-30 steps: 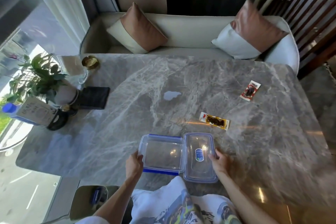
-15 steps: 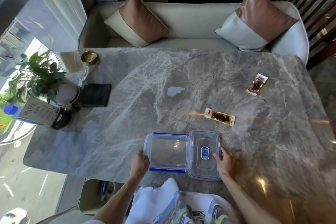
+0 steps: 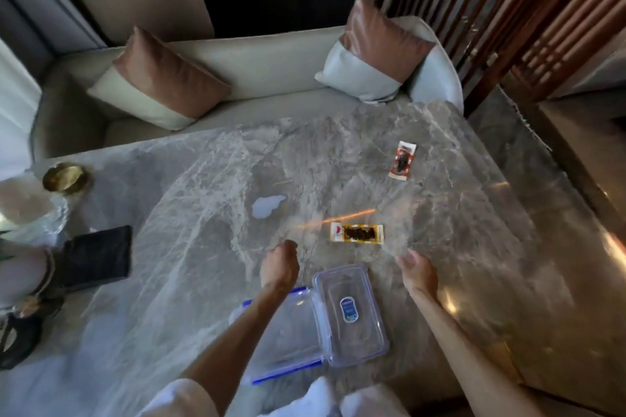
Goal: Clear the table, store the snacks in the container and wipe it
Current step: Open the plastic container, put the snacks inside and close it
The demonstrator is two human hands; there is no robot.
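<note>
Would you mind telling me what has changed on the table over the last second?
Both hands let go of the open container: the left hand and right hand have lifted off its edges and reach forward, empty, toward the yellow snack packet. The container, its lid, both packets including the red one, and the spill stayed put.

Two bare forearms extend into view, the left hand [image 3: 279, 269] and right hand [image 3: 417, 272] both free of rings, watches or bracelets. A short white sleeve [image 3: 179, 398] covers the left upper arm at the bottom edge of the view. Pale white fabric of the person's clothing [image 3: 325, 399] shows between the arms, blurred and without legible detail.
</note>
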